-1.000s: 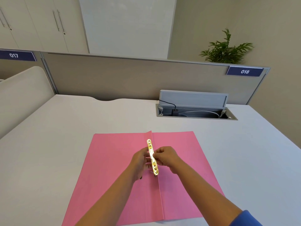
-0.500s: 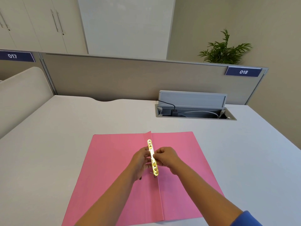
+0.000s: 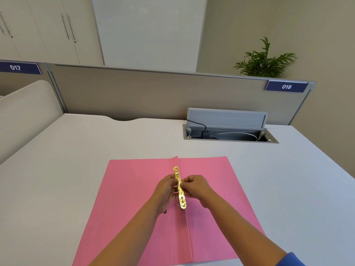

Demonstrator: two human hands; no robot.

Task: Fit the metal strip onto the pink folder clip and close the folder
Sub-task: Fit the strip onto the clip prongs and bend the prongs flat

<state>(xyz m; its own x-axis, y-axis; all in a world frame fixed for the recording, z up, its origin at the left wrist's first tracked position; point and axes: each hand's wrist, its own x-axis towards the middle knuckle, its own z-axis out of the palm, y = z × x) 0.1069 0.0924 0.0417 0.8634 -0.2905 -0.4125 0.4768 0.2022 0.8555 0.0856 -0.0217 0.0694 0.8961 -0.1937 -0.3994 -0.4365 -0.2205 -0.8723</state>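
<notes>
A pink folder (image 3: 134, 191) lies open and flat on the white desk, its spine fold running toward me. Along that fold stands a gold metal strip (image 3: 177, 172) with small holes, its far end free and its near end at a thin prong. My left hand (image 3: 165, 191) pinches the strip's middle from the left. My right hand (image 3: 196, 187) pinches it from the right at the same spot. Fingers hide the strip's middle and the clip under it.
The white desk (image 3: 76, 154) spreads wide on both sides of the folder. An open cable box (image 3: 228, 134) with cords sits at the back right. A grey partition (image 3: 134, 93) closes the far edge, with a plant (image 3: 265, 62) behind it.
None of note: both hands stay pinched on the strip at the same spot; only the camera view shifts slightly.
</notes>
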